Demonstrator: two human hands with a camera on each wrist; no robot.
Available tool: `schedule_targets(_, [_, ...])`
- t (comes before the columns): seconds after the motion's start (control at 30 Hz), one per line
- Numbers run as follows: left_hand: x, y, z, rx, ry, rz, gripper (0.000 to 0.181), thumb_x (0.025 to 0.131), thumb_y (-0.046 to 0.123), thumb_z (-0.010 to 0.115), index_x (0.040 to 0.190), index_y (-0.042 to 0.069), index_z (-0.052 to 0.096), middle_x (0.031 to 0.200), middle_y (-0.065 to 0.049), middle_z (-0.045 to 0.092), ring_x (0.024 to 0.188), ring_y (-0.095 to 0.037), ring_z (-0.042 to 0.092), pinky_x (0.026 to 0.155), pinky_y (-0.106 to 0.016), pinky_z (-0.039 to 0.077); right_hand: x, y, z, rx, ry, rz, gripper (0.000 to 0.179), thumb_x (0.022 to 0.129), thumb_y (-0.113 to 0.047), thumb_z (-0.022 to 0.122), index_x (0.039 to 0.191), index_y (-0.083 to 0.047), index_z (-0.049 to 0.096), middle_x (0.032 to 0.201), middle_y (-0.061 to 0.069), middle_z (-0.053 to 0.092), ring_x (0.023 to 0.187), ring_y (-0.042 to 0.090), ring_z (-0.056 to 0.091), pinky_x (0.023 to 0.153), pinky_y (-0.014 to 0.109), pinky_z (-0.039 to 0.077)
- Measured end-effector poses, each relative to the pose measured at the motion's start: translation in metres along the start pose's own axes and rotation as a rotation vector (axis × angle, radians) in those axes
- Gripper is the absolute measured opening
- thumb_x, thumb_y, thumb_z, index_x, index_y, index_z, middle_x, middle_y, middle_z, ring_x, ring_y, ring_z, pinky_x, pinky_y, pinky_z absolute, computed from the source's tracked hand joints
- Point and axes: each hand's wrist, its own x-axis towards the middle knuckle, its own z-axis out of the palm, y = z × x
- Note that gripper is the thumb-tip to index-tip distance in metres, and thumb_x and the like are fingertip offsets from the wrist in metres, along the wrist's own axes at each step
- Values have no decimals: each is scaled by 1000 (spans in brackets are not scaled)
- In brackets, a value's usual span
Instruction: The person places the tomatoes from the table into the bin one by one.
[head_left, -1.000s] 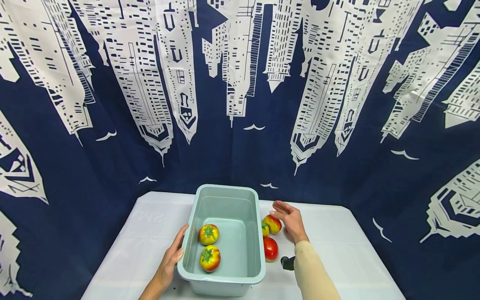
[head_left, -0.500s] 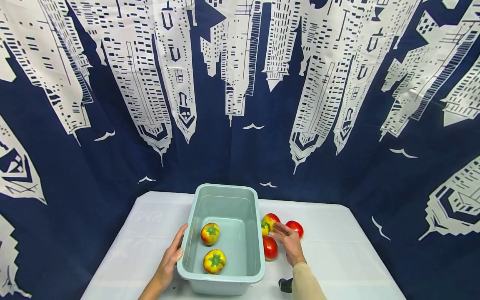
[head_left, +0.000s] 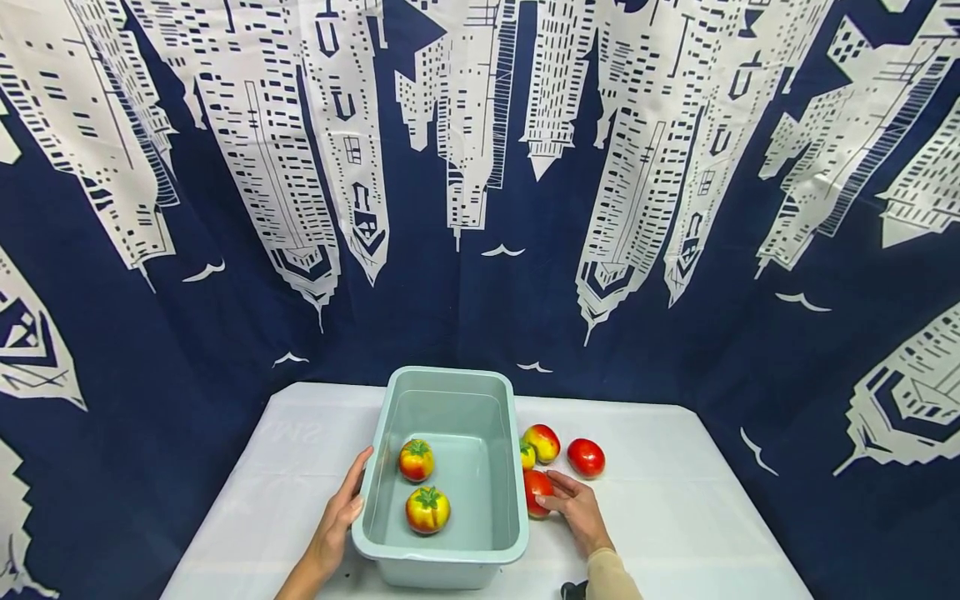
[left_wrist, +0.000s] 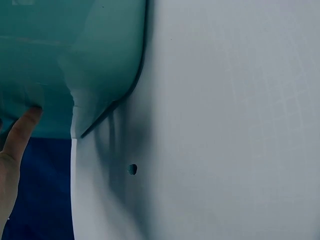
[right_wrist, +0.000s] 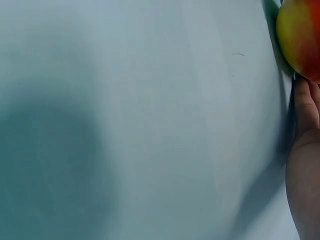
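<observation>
A pale green plastic bin (head_left: 438,557) stands on the table with two red-and-yellow tomatoes, the far one (head_left: 416,460) and the near one (head_left: 427,510), on its floor by the left wall. My left hand (head_left: 333,525) rests along the bin's outer left side; in the left wrist view one finger (left_wrist: 22,130) lies straight against the wall. Right of the bin, my right hand (head_left: 577,512) has thumb and fingers around the right side of a red tomato (head_left: 537,492), which still sits on the table. The right wrist view shows fingers against a red-yellow fruit (right_wrist: 302,40) at the edge.
Behind the touched tomato lie a red-yellow tomato (head_left: 542,443) and a smaller-looking yellow one (head_left: 527,454), partly hidden by the bin rim. Another red tomato (head_left: 586,458) sits farther right. A black object (head_left: 573,591) shows by the right sleeve. A patterned dark blue cloth (head_left: 465,325) hangs behind the table.
My right hand leaves the area of the far right red tomato and comes nearer to the red one beside the bin. The two tomatoes in the bin have rolled slightly; my left hand stays put.
</observation>
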Motion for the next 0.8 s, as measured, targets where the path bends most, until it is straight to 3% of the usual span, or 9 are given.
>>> schedule_targets(0.43, [0,1,1,31,-1,-39,61,98,17,26,157,17,14,158,-26,23,138,1,34,100,-22,39,2,-5,-3,-23,15,30,61,74,-7,77,129,9,57,124,25,64,103,21,68,87,35,55])
schedule_targets(0.63, [1,0,0,10,-7,-14,61,98,16,26,157,15,14,157,-27,24,138,-1,36,101,-21,38,9,-26,-7,19,34,-2,58,76,-8,77,128,6,59,124,25,64,107,26,67,90,38,54])
schedule_targets(0.8, [0,1,-1,0,-6,-12,61,98,17,26,157,16,14,156,-26,26,137,1,36,101,-21,38,16,-52,-10,79,25,-51,55,78,-5,75,128,8,58,121,23,67,101,18,68,84,28,55])
